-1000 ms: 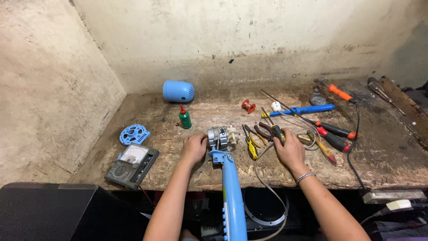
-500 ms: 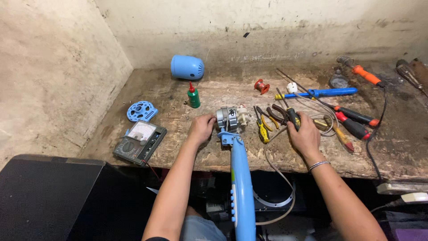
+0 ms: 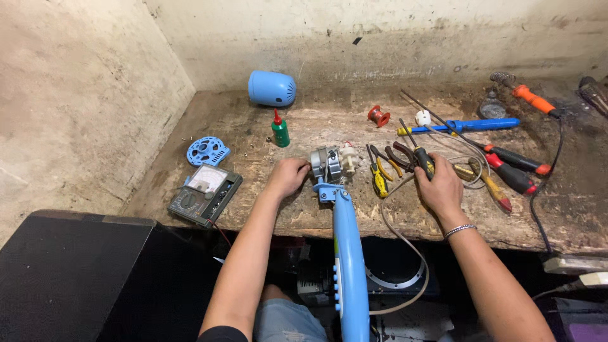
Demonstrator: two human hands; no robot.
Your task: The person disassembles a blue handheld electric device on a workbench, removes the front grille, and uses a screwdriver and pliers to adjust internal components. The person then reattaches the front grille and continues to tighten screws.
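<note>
Left hand [image 3: 288,177] fingers rest against the motor [image 3: 329,163]; right hand [image 3: 439,183] fingers clamp a screwdriver [image 3: 415,149]

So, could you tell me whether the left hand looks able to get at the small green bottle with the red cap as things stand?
Probably yes. The left hand rests against the fan motor, and the green bottle stands upright just beyond it on the wooden bench. Only bare wood lies between them, so the way looks free.

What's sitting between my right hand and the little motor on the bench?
Two pairs of pliers lie on the wooden bench between the right hand and the motor. The left hand already touches the motor.
</note>
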